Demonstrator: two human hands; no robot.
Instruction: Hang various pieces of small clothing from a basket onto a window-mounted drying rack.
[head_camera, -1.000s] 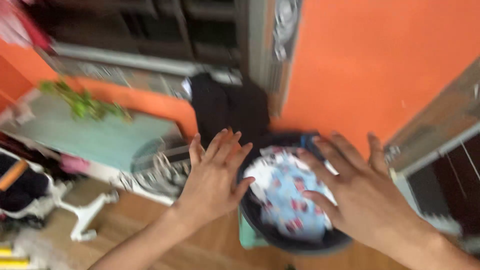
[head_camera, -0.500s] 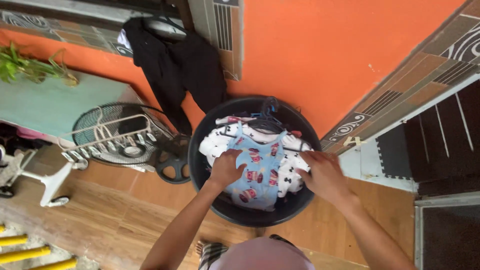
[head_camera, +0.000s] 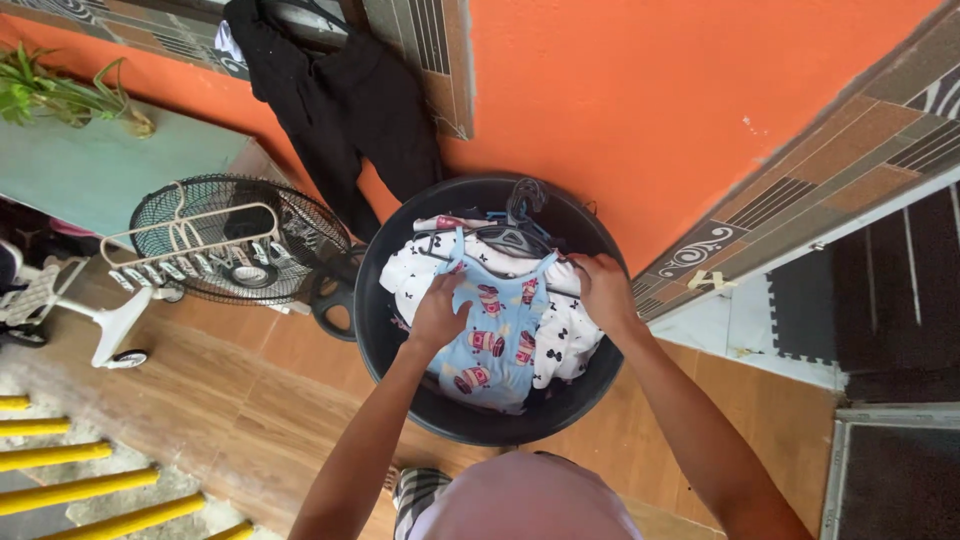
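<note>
A round black basin (head_camera: 385, 330) stands on the wooden floor by an orange wall. In it lie a light blue sleeveless garment (head_camera: 497, 345) with red prints, on a black hanger (head_camera: 505, 238), and a white garment (head_camera: 572, 340) with black prints. My left hand (head_camera: 440, 312) presses on the left side of the blue garment, fingers curled. My right hand (head_camera: 603, 288) grips the garment's right shoulder at the hanger's end.
A black fan (head_camera: 240, 240) lies left of the basin with a white clip hanger (head_camera: 190, 240) on it. Black clothes (head_camera: 340, 110) hang on the wall above. A green table (head_camera: 110, 170) with a plant (head_camera: 60, 95), yellow step edges (head_camera: 70, 490), and a doorway (head_camera: 880, 300) surround.
My hands went from spread above the basin down onto the clothes. The right hand has shifted up to the hanger's end, and the view has steadied.
</note>
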